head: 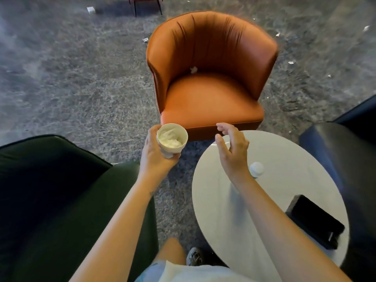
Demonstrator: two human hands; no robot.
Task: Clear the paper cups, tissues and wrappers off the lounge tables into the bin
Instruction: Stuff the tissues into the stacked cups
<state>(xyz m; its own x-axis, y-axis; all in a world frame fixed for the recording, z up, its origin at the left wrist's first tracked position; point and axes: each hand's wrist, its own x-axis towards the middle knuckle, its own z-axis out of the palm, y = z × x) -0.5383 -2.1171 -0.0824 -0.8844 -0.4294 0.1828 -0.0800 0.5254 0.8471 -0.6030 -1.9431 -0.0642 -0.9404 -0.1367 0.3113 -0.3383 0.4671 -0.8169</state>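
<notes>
My left hand (154, 153) grips a white paper cup (173, 139) stuffed with crumpled white tissue, held over the carpet left of the round white table (284, 159). My right hand (232, 147) hovers over the table's far left edge with its fingers spread and nothing in it. A small white tissue scrap (193, 69) lies at the back of the orange armchair's (209, 102) seat. Several paper scraps, such as one scrap (91, 9) at the top left, lie on the grey carpet.
On the table stand a bottle with a white cap (256, 168) and a black phone-like object (317, 220). A dark green sofa (50, 200) fills the left, a dark blue chair (341, 149) the right. No bin is in view.
</notes>
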